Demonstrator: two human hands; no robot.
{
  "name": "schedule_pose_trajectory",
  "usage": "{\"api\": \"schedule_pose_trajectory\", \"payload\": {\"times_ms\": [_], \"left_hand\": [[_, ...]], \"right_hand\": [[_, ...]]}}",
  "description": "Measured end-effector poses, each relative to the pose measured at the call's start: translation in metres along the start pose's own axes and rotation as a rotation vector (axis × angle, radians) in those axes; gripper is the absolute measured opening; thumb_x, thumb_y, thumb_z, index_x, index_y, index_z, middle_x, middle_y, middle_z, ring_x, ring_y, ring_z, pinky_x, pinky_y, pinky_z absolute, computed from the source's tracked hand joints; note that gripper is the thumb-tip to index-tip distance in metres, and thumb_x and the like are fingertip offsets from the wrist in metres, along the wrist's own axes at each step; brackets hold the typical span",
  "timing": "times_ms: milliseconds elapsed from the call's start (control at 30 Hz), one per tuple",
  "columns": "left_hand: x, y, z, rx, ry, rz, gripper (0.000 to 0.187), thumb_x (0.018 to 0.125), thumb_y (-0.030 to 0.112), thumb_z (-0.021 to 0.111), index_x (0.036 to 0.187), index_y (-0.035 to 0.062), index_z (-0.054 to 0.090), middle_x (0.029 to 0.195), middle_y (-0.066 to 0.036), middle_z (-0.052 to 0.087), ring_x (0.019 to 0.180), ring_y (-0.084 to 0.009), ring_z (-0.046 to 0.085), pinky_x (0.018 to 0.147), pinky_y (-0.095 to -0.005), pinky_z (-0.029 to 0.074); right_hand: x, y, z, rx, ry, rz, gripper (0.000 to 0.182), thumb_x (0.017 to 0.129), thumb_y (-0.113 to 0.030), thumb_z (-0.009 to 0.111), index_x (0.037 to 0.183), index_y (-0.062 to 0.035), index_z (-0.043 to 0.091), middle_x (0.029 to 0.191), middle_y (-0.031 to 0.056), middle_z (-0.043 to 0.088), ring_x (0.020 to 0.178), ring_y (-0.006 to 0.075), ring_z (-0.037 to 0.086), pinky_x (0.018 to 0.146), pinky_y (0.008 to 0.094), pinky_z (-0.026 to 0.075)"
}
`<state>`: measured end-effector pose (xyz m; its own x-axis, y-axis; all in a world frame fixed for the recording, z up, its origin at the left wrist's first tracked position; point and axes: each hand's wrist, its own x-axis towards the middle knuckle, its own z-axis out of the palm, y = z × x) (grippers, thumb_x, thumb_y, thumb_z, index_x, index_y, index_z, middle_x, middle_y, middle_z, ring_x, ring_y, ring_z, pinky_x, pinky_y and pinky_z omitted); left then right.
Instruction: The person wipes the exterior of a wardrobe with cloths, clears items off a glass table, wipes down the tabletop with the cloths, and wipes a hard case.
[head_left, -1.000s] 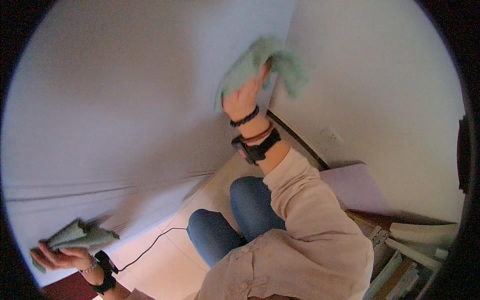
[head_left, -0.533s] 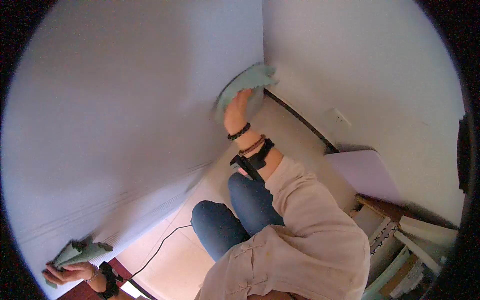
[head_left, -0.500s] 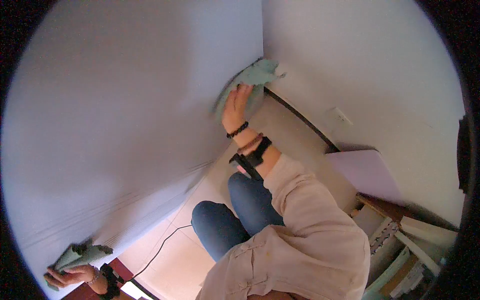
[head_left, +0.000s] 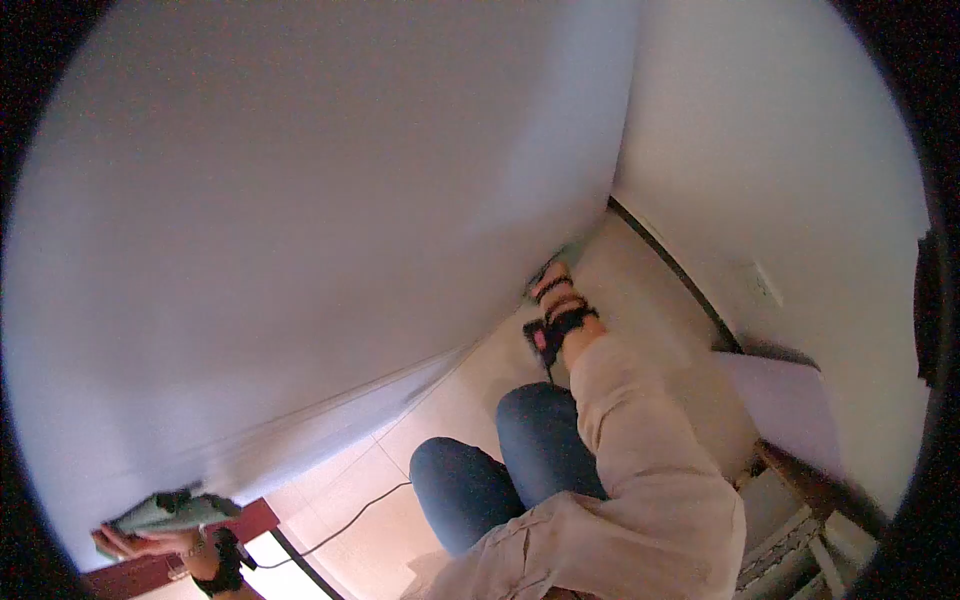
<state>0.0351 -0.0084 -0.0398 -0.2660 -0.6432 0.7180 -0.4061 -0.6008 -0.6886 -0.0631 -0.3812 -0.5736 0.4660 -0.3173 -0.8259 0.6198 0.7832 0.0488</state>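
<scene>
At the lower left, my left hand (head_left: 150, 543) has its fingers closed on a folded green cloth (head_left: 175, 512), beside a large pale panel (head_left: 300, 220). My right hand (head_left: 553, 277) reaches forward to the panel's lower edge, near the far corner. A second green cloth (head_left: 572, 250) shows just beyond its fingers, mostly hidden and blurred. A dark strap with a small device (head_left: 548, 338) and bracelets circle my right wrist.
My knees (head_left: 540, 430) are bent over the tiled floor (head_left: 350, 470). A thin black cable (head_left: 345, 525) runs across it. On the right are a wall with an outlet (head_left: 763, 284), dark skirting (head_left: 680, 275), a lilac board (head_left: 785, 405) and shelved items (head_left: 800, 545).
My right hand has moved down from the wall corner to the panel's lower edge with its cloth, now mostly hidden. My left hand keeps its cloth. The view has shifted.
</scene>
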Motion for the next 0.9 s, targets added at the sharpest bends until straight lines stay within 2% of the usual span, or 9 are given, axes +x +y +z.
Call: {"api": "schedule_pose_trajectory", "payload": {"times_ms": [133, 300, 433, 500, 533, 600, 733, 800, 900], "left_hand": [[-0.005, 0.005, 0.003, -0.053, 0.007, 0.027, 0.046, 0.09, 0.033, 0.032, 0.119, -0.0015, 0.042, 0.127, -0.024, 0.031, 0.119, -0.0363, 0.026, 0.099, -0.0518, 0.019], [-0.014, -0.004, 0.005, -0.138, 0.025, -0.088, 0.043, 0.09, 0.029, 0.034, 0.12, 0.0, 0.041, 0.13, -0.024, 0.025, 0.121, -0.0369, 0.024, 0.099, -0.0514, 0.019], [-0.005, 0.009, 0.003, -0.109, 0.013, -0.079, 0.046, 0.09, 0.032, 0.032, 0.118, -0.0018, 0.043, 0.131, -0.023, 0.024, 0.121, -0.0361, 0.024, 0.1, -0.0493, 0.02], [0.0, 0.01, 0.001, -0.04, -0.041, -0.049, 0.043, 0.09, 0.029, 0.027, 0.123, 0.0019, 0.035, 0.132, -0.021, 0.022, 0.123, -0.035, 0.021, 0.1, -0.0502, 0.022], [-0.001, 0.01, 0.001, -0.07, -0.032, -0.063, 0.043, 0.09, 0.028, 0.027, 0.122, 0.0019, 0.036, 0.132, -0.021, 0.022, 0.123, -0.035, 0.02, 0.1, -0.0503, 0.021], [0.003, 0.02, 0.003, -0.134, -0.028, -0.081, 0.041, 0.089, 0.026, 0.028, 0.122, 0.0019, 0.036, 0.132, -0.022, 0.021, 0.123, -0.0359, 0.021, 0.101, -0.0501, 0.02], [0.001, 0.013, 0.008, -0.194, 0.001, -0.048, 0.042, 0.088, 0.027, 0.031, 0.122, 0.0027, 0.037, 0.133, -0.022, 0.02, 0.123, -0.0359, 0.021, 0.099, -0.0511, 0.021], [0.004, 0.019, 0.005, -0.173, -0.021, -0.056, 0.042, 0.088, 0.027, 0.032, 0.122, 0.0031, 0.037, 0.133, -0.022, 0.02, 0.123, -0.0355, 0.022, 0.099, -0.0505, 0.022], [0.006, 0.023, 0.005, -0.187, -0.011, -0.048, 0.044, 0.09, 0.029, 0.033, 0.122, 0.0008, 0.039, 0.131, -0.023, 0.023, 0.121, -0.036, 0.025, 0.099, -0.0459, 0.023]], "right_hand": [[-0.059, 0.04, 0.018, 0.007, -0.164, -0.015, 0.041, 0.083, -0.044, 0.046, 0.11, -0.0129, 0.048, 0.108, 0.0012, 0.05, 0.093, 0.0173, 0.047, 0.077, 0.0324, 0.041], [-0.174, 0.086, 0.083, -0.282, -0.49, -0.425, 0.03, 0.086, -0.048, 0.042, 0.092, -0.0193, 0.049, 0.08, -0.0054, 0.046, 0.071, 0.0115, 0.044, 0.064, 0.0271, 0.039], [-0.286, 0.098, 0.151, -0.842, -0.865, -1.654, 0.046, 0.069, -0.05, 0.057, 0.091, -0.0103, 0.057, 0.088, 0.0154, 0.053, 0.088, 0.038, 0.046, 0.082, 0.0541, 0.029], [-0.301, 0.1, 0.151, -1.074, -0.805, -2.046, 0.05, 0.064, -0.05, 0.061, 0.091, -0.0085, 0.058, 0.091, 0.0209, 0.054, 0.094, 0.0443, 0.046, 0.087, 0.0602, 0.026], [-0.29, 0.091, 0.136, -1.196, -0.663, -2.101, 0.049, 0.064, -0.049, 0.061, 0.092, -0.0089, 0.058, 0.092, 0.0213, 0.053, 0.095, 0.044, 0.045, 0.087, 0.0595, 0.026], [-0.223, 0.087, 0.095, -1.346, -0.623, -1.797, 0.042, 0.067, -0.039, 0.059, 0.093, -0.006, 0.057, 0.096, 0.023, 0.051, 0.095, 0.045, 0.044, 0.085, 0.0592, 0.028], [-0.037, 0.112, -0.04, -2.103, -0.055, -1.604, 0.038, 0.074, -0.025, 0.054, 0.102, 0.0008, 0.052, 0.107, 0.0269, 0.047, 0.097, 0.0459, 0.043, 0.083, 0.0559, 0.032], [-0.053, 0.119, -0.011, -1.935, -0.035, -1.439, 0.039, 0.079, -0.022, 0.048, 0.111, 0.0002, 0.043, 0.116, 0.0216, 0.04, 0.103, 0.0373, 0.041, 0.088, 0.0489, 0.029], [-0.229, 0.115, 0.094, -1.2, -0.399, -1.605, 0.029, 0.065, -0.023, 0.054, 0.085, -0.0027, 0.052, 0.099, 0.0215, 0.046, 0.098, 0.0433, 0.038, 0.087, 0.0612, 0.017]]}}
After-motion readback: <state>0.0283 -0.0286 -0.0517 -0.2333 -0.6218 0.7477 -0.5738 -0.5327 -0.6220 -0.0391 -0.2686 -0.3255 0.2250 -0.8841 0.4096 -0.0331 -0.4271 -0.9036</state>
